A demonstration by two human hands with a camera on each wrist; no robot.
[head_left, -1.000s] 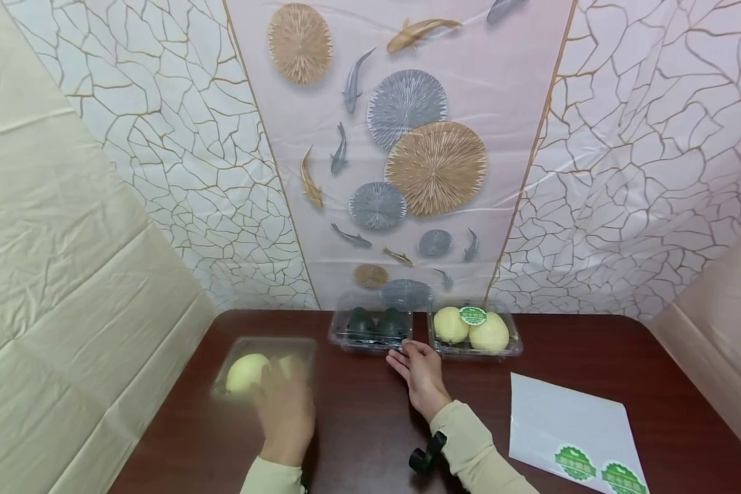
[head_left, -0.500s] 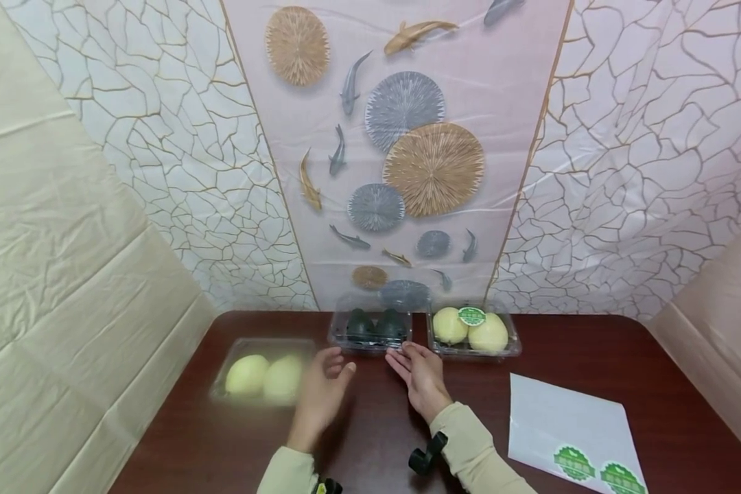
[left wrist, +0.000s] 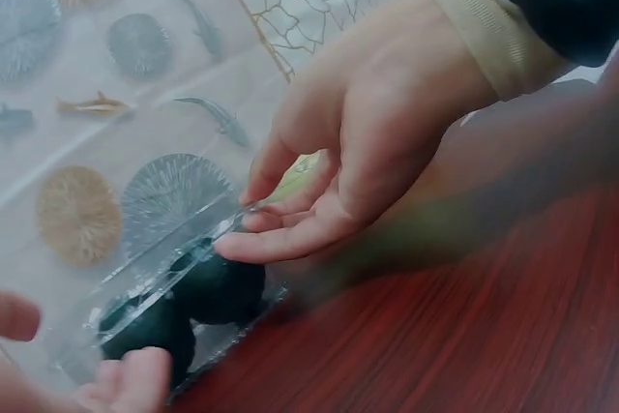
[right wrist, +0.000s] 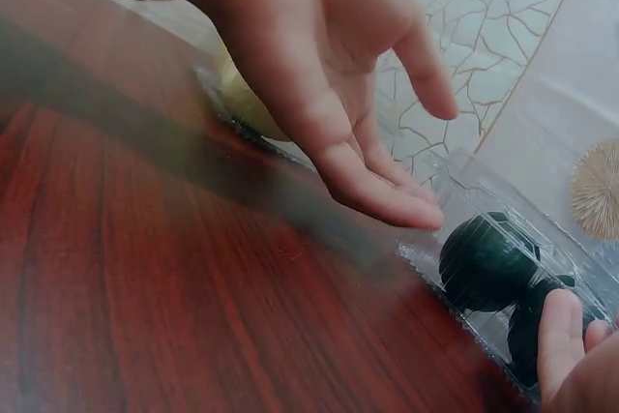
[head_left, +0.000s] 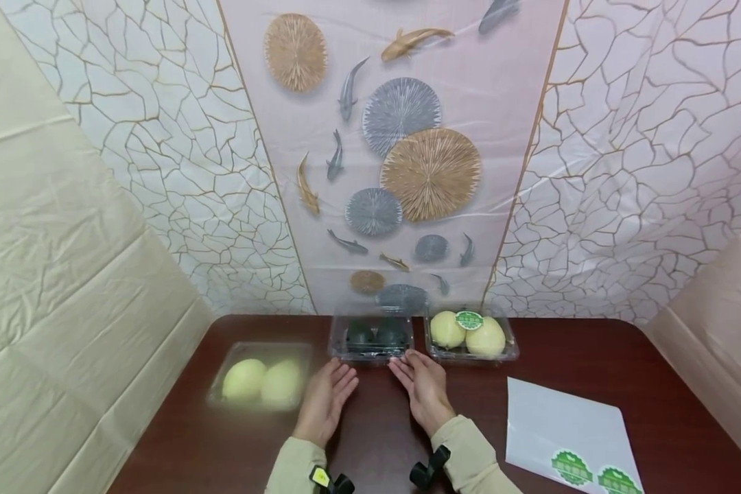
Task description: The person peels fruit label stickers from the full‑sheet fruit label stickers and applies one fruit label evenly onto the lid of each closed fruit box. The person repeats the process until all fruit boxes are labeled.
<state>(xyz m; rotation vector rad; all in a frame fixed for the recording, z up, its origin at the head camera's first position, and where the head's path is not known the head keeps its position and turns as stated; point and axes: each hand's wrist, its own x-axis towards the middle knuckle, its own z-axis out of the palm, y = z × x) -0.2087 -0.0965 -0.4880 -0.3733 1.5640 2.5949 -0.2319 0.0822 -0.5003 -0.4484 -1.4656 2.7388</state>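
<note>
A clear plastic fruit box (head_left: 339, 337) with two dark green, avocado-like fruits (head_left: 392, 334) stands against the back wall. My right hand (head_left: 429, 390) is at its front right corner; in the left wrist view its thumb and fingers pinch the box's plastic edge. At the front left corner is my left hand (head_left: 324, 403), palm up and fingers stretched, as the right wrist view shows, with its fingertips close to the box. Clear film with glare covers the fruits in both wrist views.
A clear box (head_left: 512, 353) of two pale yellow fruits with a green label stands to the right. Another box (head_left: 217, 394) of two pale yellow fruits, blurred, is on the left. A white sheet (head_left: 565, 425) with green stickers lies at front right.
My left hand has left the left box of yellow fruits and come right to the middle box, its palm turning up. The right hand stays at its corner. The middle box's plastic now veils the dark fruits more.
</note>
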